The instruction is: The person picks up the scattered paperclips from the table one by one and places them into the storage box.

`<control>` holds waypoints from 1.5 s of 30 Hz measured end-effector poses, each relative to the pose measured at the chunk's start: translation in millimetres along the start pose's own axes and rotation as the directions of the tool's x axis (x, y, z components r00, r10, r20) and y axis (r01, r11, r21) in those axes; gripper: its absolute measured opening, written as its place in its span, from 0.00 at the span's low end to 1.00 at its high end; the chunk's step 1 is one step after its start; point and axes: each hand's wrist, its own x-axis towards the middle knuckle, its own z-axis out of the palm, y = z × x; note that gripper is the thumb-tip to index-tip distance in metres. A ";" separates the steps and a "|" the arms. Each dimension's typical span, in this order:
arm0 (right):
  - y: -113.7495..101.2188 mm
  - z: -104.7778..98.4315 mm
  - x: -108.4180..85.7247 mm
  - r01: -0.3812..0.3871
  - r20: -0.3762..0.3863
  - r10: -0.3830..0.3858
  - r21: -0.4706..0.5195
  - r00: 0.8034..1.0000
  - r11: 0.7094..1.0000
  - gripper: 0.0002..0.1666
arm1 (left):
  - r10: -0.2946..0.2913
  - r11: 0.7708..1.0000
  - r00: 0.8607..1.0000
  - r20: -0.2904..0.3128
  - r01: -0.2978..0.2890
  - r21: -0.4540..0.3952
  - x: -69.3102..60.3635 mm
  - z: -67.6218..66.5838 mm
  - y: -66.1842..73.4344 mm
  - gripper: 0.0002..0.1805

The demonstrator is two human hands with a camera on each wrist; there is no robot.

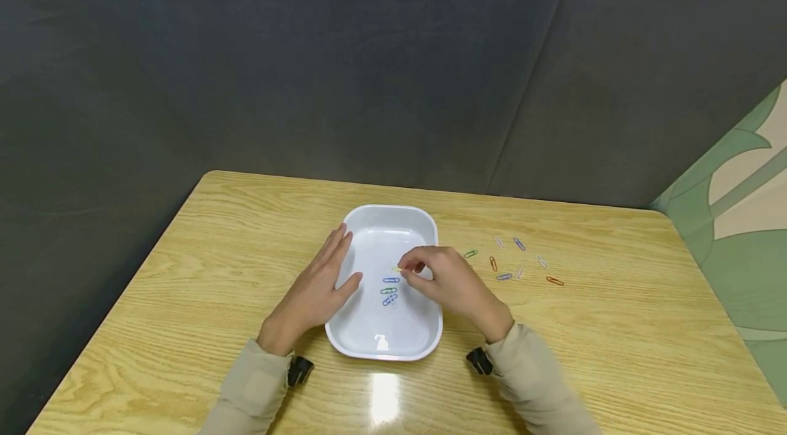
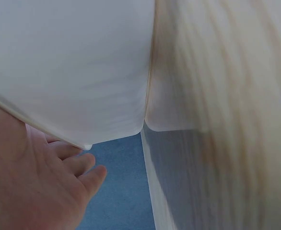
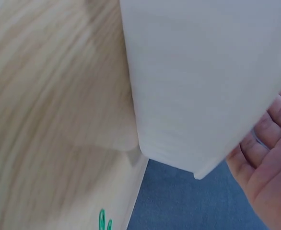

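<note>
A white rectangular tray [image 1: 384,357] stands on the wooden table. My left hand [image 1: 316,288] lies over its left rim with the fingers straight; in the left wrist view that hand [image 2: 44,177] shows beside the tray wall. Above the inside of the tray, my right hand [image 1: 455,285] pinches a yellow paper clip [image 1: 396,269] between thumb and finger. Just below that clip in the head view, a blue paper clip [image 1: 391,280], a green paper clip [image 1: 389,291] and more blue clips [image 1: 387,301] lie on the tray floor. In the right wrist view the clip is hidden.
Several loose paper clips lie right of the tray, among them a green one [image 1: 470,254], a red one [image 1: 493,263], a blue one [image 1: 519,244] and a white one [image 1: 542,261]. Another red clip [image 1: 555,281] lies farthest right. A dark curtain [image 1: 369,80] hangs behind the table.
</note>
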 end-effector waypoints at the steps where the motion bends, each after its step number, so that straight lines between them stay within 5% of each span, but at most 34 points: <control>1: -0.1 1.1 1.0 -0.003 0.007 0.003 -0.005 1.000 1.000 0.05 | 0.000 1.000 1.000 0.000 0.000 0.001 0.0 0.1 0.0 0.41; 17: -2.6 17.3 13.8 -0.008 0.077 0.008 -0.002 0.997 1.000 0.05 | 0.015 1.000 1.000 0.001 -0.015 0.011 0.7 -1.0 0.7 0.41; 45: -2.4 39.3 21.0 -0.028 0.044 0.040 -0.252 0.998 0.967 0.02 | 0.024 1.000 1.000 -0.011 -0.024 0.004 0.5 -0.3 -0.2 0.40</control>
